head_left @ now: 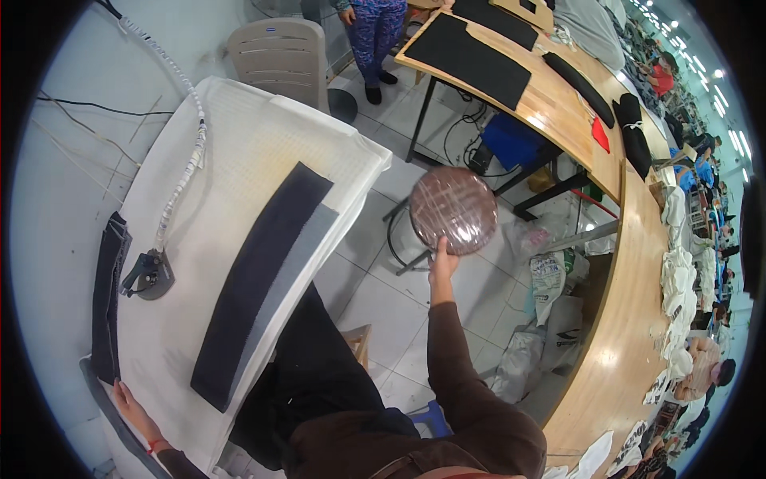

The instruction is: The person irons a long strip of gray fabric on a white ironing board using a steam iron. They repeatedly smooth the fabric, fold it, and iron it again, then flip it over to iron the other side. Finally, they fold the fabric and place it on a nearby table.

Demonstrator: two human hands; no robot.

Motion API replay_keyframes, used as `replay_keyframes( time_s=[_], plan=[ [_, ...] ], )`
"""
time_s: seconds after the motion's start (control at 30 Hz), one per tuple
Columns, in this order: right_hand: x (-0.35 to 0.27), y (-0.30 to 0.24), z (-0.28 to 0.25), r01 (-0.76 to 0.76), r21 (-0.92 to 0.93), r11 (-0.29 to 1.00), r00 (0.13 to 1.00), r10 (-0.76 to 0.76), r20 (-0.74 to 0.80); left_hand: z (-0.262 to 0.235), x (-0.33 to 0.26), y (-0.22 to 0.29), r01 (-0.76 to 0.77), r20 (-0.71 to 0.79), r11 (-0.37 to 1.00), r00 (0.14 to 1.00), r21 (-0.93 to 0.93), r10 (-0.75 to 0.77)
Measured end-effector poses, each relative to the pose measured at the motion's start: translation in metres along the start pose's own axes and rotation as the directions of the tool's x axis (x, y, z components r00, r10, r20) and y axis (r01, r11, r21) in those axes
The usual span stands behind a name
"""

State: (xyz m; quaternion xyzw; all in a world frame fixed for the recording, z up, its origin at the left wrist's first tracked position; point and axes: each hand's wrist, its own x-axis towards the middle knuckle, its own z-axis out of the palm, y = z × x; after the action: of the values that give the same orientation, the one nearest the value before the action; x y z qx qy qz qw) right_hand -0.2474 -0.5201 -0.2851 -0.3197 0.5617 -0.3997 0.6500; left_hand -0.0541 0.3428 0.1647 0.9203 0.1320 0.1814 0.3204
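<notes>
- Down from the head view, our right hand (441,262) reached out with fingers stretched flat against the near rim of a round stool (453,209), touching it rather than clasping it.
- That stool stood on the tiled floor (375,303) between the padded worktop (239,152) and the long wooden bench (558,104); its seat looked like brown padding wrapped in glossy clear film, on thin dark metal legs.
- We judged it light and stiff enough to drag or lift one-handed; the film would be slick, so the rim's underside or a leg seemed the surer hold.
- Our left hand (128,399) lay at the worktop's near edge, fingers loosely spread on a dark strip of cloth (108,299) hanging there; whether it pinched the cloth we could not tell.
- On the white cover lay a long dark fabric panel (259,279) over a grey one, soft, limp and flat.
- Beside it sat a small iron (150,273), its wrapped hose (185,160) trailing upward.
</notes>
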Motion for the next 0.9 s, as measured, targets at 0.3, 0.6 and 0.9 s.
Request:
replay_keyframes(
  time_s=[0.3,0.6,0.9],
  plan=[
    [0.025,-0.064,0.212,-0.152,-0.383,0.911,0.854,0.316,0.413,-0.053,-0.029,0.000,0.055,-0.080,0.993,0.996,0.104,-0.047],
    [0.040,-0.061,0.282,0.474,-0.613,0.632,0.765,0.049,0.642,-0.071,-0.066,-0.002,0.176,-0.153,0.960,0.978,0.216,-0.145],
    [0.087,-0.027,0.308,0.899,-0.428,0.091,0.437,-0.118,0.892,-0.034,-0.090,0.035,0.248,-0.054,0.933,0.969,0.260,-0.242]
  ],
)
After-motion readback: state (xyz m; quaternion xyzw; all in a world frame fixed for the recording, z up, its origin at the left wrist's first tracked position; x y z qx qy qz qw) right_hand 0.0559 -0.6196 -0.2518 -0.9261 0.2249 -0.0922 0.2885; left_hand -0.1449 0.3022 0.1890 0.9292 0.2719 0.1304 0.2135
